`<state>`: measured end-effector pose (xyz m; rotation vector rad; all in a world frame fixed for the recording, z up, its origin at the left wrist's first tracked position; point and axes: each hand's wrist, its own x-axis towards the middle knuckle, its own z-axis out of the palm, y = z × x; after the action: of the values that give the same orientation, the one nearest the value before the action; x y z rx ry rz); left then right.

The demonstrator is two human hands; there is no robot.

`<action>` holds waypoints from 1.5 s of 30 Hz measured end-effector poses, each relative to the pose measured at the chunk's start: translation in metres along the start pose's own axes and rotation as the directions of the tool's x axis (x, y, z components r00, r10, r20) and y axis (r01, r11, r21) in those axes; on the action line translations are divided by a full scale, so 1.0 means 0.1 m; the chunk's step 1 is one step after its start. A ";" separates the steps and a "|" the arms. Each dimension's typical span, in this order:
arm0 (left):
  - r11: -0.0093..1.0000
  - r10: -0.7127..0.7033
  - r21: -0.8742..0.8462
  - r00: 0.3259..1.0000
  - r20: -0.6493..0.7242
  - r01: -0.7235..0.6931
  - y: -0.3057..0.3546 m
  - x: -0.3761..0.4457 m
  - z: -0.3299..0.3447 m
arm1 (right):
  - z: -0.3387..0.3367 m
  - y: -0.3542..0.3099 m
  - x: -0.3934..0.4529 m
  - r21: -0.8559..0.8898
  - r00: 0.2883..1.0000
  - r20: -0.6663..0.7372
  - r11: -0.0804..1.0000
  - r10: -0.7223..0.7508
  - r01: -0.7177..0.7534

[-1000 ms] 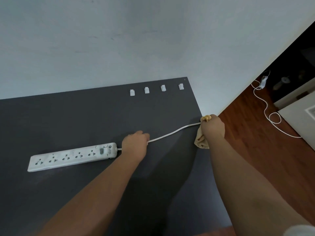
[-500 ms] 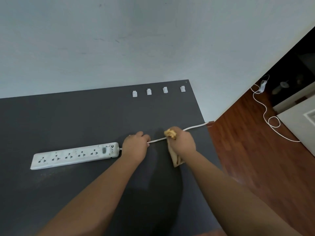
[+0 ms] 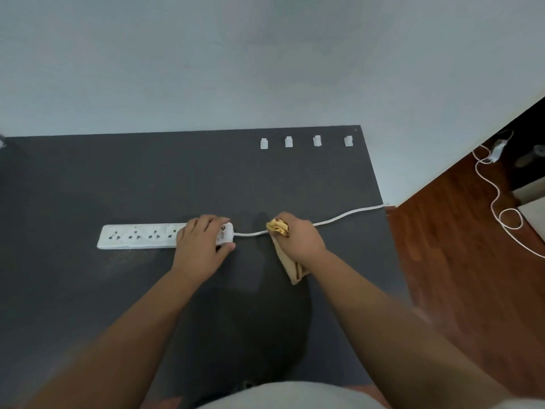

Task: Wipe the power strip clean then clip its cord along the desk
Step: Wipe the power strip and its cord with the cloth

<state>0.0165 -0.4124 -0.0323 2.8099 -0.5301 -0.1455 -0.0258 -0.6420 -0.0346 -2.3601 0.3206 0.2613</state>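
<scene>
A white power strip [image 3: 138, 236] lies on the dark grey desk [image 3: 147, 178], its sockets smudged. My left hand [image 3: 203, 242] grips its right end, fingers over the top and thumb at the front. Its white cord [image 3: 348, 215] runs right to the desk's edge. My right hand [image 3: 296, 239] is shut on a yellow-tan cloth [image 3: 287, 258], which is wrapped around the cord close to the strip. Several white cable clips [image 3: 289, 142] stand in a row near the desk's back edge, all without cord in them.
A pale wall [image 3: 236, 69] rises right behind the desk. To the right lies a wooden floor [image 3: 460, 261] with another white cable and adapter [image 3: 498, 184] snaking across it.
My right hand slid the cloth leftward along the cord, from the desk's right edge to close beside the strip. My left hand moved from the cord onto the strip's right end.
</scene>
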 end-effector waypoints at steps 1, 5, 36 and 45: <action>1.000 -0.001 -0.003 1.000 0.003 0.001 -0.05 -0.01 -0.01 | -0.03 -0.01 0.01 0.025 0.997 -0.072 1.000 0.017 -0.015; 1.000 -0.021 -0.005 1.000 0.008 0.021 -0.27 -0.01 -0.06 | -0.08 -0.04 0.06 -0.052 0.967 -0.199 0.983 0.160 -0.173; 0.998 0.060 -0.015 0.995 0.075 -0.059 -1.25 0.01 -0.30 | 0.79 -1.31 0.01 -0.336 0.997 0.075 0.942 0.026 0.001; 0.996 0.079 -0.043 0.991 0.111 -0.075 -1.46 -0.03 -0.40 | 1.03 -1.51 0.02 -0.172 0.988 -0.084 0.975 0.130 -0.143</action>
<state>0.0701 -0.2705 -0.0358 2.7508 -0.6535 -0.2963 0.0122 -0.4645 -0.0118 -2.5314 0.5153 0.2805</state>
